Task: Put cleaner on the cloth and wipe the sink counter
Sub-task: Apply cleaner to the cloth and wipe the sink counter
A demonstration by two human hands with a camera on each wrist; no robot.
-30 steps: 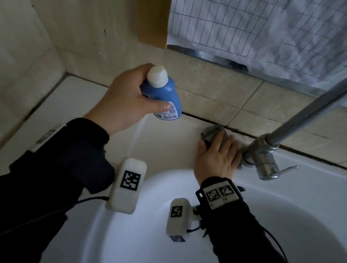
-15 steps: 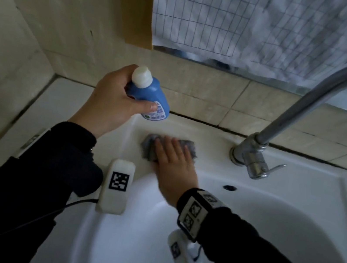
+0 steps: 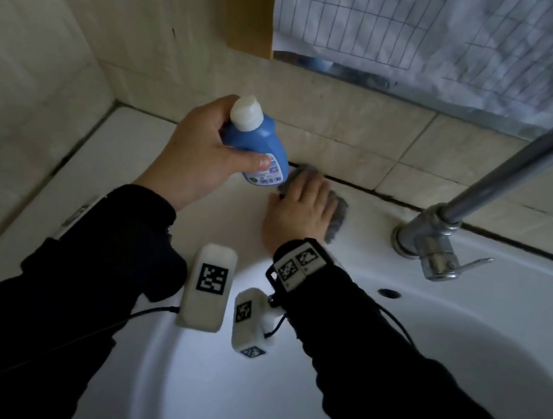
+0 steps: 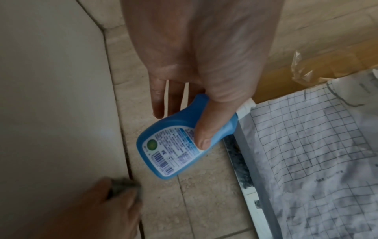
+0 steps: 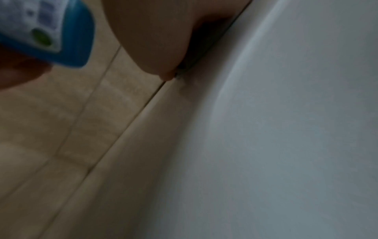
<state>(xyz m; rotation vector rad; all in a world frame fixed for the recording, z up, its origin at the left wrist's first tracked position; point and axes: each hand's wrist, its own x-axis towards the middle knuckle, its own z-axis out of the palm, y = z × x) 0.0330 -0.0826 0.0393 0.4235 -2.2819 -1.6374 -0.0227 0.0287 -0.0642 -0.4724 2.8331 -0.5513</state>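
Nearest the head camera, two black sleeves are seen reaching forward over the white basin, each wrist fitted with a white camera unit bearing a square black-and-white marker.

Beyond the basin rim, the right hand is laid palm down on the sink counter, fingers extended and kept close together. The grey cloth is pressed flat beneath them; its edge is seen past the fingertips and along the hand's right side. The cloth is positioned on the back strip of the counter, touching the dark joint where counter meets wall tile, to the left of the faucet. The hand and cloth are blurred.

Just to the left and above the counter, the left hand is wrapped round the blue cleaner bottle. In the left wrist view the thumb is pressed across the label, and the fingers are curled behind the body. The bottle is held clear of the counter, tilted, with its white cap uppermost and its base just above the cloth. The cap is fitted.

To the right, the chrome faucet is mounted on the counter, its lever pointing right and its spout rising out of view.

Farthest back, the beige tiled wall is topped by a window covered with grid-patterned film
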